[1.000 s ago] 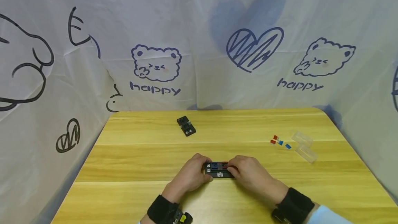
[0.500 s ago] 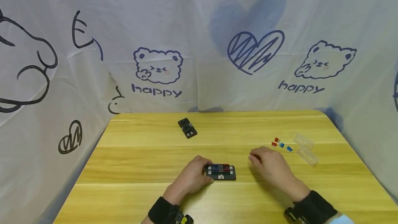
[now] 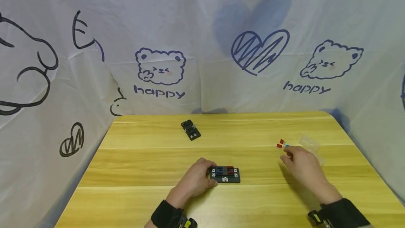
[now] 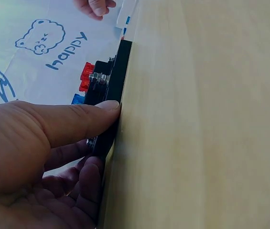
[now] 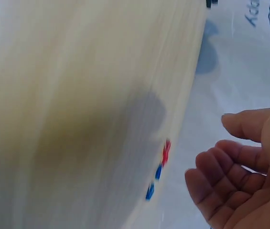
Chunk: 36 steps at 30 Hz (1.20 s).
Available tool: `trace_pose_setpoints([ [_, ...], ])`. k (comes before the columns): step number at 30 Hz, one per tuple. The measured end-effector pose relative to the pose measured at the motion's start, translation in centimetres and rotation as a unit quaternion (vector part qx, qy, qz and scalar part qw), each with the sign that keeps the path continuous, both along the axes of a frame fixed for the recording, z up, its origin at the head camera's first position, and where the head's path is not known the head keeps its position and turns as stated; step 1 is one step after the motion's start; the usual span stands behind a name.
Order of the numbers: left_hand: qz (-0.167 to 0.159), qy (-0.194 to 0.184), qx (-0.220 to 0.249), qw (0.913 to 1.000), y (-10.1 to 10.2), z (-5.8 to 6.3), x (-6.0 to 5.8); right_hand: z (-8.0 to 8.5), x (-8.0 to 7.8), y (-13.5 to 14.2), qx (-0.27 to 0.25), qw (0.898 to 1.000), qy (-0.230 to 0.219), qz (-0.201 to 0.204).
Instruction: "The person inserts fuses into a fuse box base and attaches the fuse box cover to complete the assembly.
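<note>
A black fuse block (image 3: 232,179) with metal screw terminals lies on the wooden table, blue and red blade fuses seated along its top. My left hand (image 3: 197,179) grips its left end, the thumb on the near edge in the left wrist view, fingers partly hidden beyond. Over the table at right, my right hand (image 3: 303,164) reaches toward small loose blade fuses, fingers loosely bent and nothing between them. Red fuses (image 3: 279,146) show just beyond its fingertips; a blue fuse (image 3: 287,146) is partly covered by them. The right wrist view shows two blue fuses (image 5: 150,191).
Two clear plastic pieces (image 3: 309,143) lie behind the right hand, one mostly hidden by it. Toward the table's back edge sits a second black block (image 3: 191,130). White drawn-on sheets (image 3: 209,80) hang behind and beside the table.
My right hand has left the fuse block and moved right to the loose fuses, now covering some of them. My left hand has stayed on the block.
</note>
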<state>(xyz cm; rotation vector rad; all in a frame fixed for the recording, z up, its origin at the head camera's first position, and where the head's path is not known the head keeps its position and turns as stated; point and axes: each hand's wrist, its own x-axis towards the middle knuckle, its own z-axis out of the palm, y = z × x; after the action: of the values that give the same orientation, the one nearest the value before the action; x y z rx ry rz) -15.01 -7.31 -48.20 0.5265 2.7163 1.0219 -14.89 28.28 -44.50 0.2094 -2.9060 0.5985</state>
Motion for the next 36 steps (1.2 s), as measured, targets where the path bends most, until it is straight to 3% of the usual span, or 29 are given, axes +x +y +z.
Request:
trace_pose_setpoints([
  [6,0.003,-0.002,0.001,1.0000,0.2,-0.1,0.0,0.7,0.3,3.0,0.051,0.996,-0.044,-0.060],
  [15,0.003,-0.002,-0.002,1.0000,0.2,0.1,0.0,1.3,0.5,5.9,0.080,0.977,-0.140,-0.140],
  [21,0.001,0.004,-0.007,1.0000,0.1,0.1,-0.1,1.1,0.4,6.5,0.079,0.968,-0.183,-0.154],
  [28,0.001,0.005,-0.006,1.0000,0.1,0.2,-0.2,0.9,0.0,7.0,0.084,0.973,-0.152,-0.151],
  [36,0.000,0.002,-0.007,1.0000,0.0,-0.1,-0.2,0.5,0.0,7.1,0.076,0.970,-0.174,-0.149],
])
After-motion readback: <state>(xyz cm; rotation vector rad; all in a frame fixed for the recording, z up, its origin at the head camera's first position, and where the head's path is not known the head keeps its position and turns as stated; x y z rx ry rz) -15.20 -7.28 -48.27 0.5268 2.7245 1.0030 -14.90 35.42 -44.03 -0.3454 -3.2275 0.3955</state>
